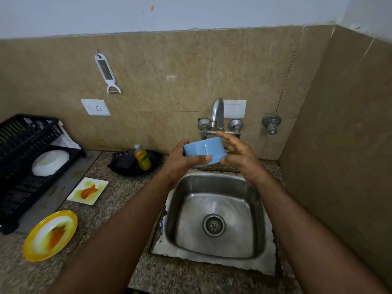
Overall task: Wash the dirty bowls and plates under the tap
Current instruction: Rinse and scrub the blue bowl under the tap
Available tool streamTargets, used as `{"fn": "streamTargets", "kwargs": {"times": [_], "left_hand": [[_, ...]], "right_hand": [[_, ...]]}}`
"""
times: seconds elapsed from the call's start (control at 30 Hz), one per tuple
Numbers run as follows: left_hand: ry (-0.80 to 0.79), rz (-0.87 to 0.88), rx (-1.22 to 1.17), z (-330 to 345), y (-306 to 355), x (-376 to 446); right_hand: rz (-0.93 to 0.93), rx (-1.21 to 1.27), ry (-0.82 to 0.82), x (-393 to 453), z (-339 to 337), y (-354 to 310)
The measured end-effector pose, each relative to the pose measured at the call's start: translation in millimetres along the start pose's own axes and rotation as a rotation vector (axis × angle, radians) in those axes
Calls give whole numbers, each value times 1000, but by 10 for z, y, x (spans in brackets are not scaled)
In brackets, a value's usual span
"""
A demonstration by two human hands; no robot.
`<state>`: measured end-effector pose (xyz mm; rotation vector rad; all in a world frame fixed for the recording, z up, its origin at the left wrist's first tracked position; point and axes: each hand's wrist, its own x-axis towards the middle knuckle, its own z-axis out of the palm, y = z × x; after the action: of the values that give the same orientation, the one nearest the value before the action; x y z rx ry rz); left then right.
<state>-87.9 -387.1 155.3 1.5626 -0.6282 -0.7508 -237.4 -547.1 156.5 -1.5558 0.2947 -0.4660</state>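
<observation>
A light blue bowl (204,150) is held under the curved tap (218,112), above the back of the steel sink (214,219). My left hand (180,164) grips its left side, with the thumb across the front wall. My right hand (239,153) touches its right side with the fingers spread. Water drips from the bowl's lower edge. A square white plate (88,190) with orange smears and a round yellow-rimmed plate (49,235) with orange smears lie on the counter to the left.
A black dish rack (19,172) at the far left holds a white bowl (49,163). A yellow soap bottle (142,158) stands on a black tray behind the square plate. A side wall stands close on the right, and a valve (271,123) juts from the back wall.
</observation>
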Motion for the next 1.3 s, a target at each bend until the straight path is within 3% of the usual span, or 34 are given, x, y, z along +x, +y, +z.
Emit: {"fn": "streamTargets", "kwargs": {"times": [0.53, 0.67, 0.77, 0.93, 1.03, 1.17, 1.3], "left_hand": [[38, -80, 37, 28, -122, 15], [54, -66, 108, 72, -366, -37], [54, 14, 232, 95, -549, -156], [23, 127, 416, 0, -676, -217], [-27, 61, 475, -94, -849, -231], [-120, -32, 487, -394, -1048, -202], [-31, -106, 471, -938, -907, -213]], "right_hand": [[154, 53, 42, 61, -6, 132], [412, 41, 147, 78, 33, 308], [655, 17, 80, 53, 66, 349], [794, 78, 38, 80, 50, 508], [919, 127, 26, 30, 154, 721], [920, 204, 101, -1, 374, 929], [887, 407, 186, 151, 750, 1028]]}}
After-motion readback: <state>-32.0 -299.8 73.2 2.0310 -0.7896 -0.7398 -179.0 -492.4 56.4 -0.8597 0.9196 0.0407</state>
